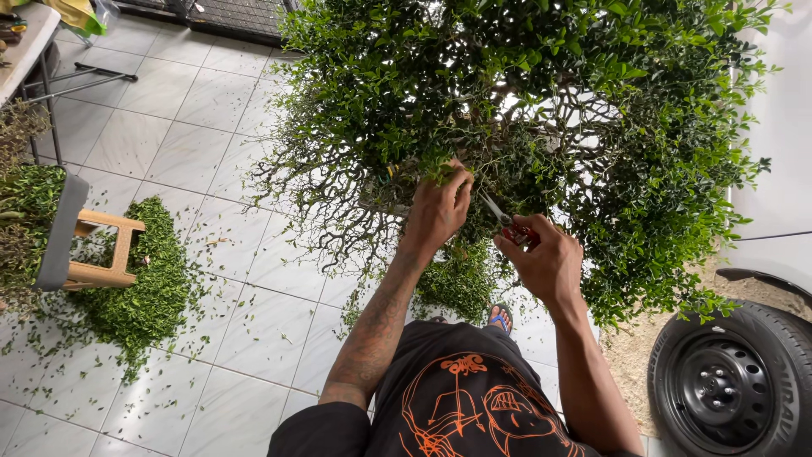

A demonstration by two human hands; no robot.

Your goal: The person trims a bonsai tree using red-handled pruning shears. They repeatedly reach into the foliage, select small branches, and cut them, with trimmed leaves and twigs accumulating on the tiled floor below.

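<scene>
Head view: we're mid-trim, left hand (437,209) pinching a twig of the dense green small-leaved shrub (524,110), right hand (548,262) clasping red-handled metal pruning shears (507,224); next cut needs blades seated on it.

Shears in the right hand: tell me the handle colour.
Red handles on the shears, seen in the head view.

A: Any packages, labels, signs or screens here?

B: Hardly anything. At the top left corner, a crumpled yellow-green plastic bag (78,12) lies on the end of the white folding table (25,46), partly cut off by the frame edge.

A: Anything printed on it?

B: Too small to tell. It is just a soft, bunched shape, yellow with green folds.

A: Signs or screens?

B: None in view.
</scene>
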